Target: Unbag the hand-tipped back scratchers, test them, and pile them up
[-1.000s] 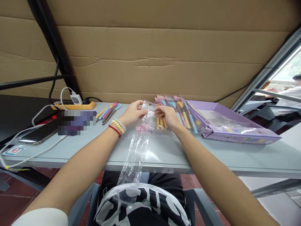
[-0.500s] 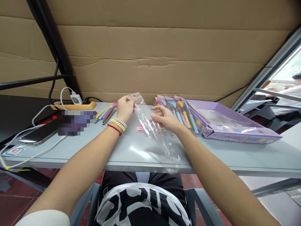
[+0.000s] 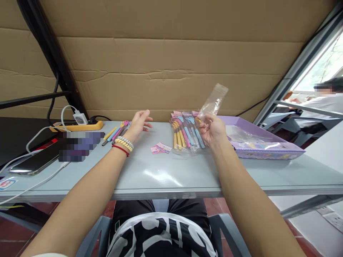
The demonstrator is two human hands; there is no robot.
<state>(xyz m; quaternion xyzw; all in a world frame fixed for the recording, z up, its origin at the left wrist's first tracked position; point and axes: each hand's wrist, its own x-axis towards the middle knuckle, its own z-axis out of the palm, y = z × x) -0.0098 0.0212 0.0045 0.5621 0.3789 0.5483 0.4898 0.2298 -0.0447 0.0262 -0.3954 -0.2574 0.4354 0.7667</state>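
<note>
Where right grip [image 3: 214,131] pinches, bag [image 3: 214,99] juts above.

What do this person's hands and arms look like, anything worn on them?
The left hand and right hand wear no gloves. The left wrist has a twisted grey band, a pale yellow band and a thin red bracelet; the right wrist shows none. A white sleeve shows at bottom left.

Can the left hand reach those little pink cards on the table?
Probably yes. The left hand looks empty, and the pink cards lie near it on the tabletop, with nothing seen covering them. The clear packets are on the cards' other side, so the way looks free.
</note>
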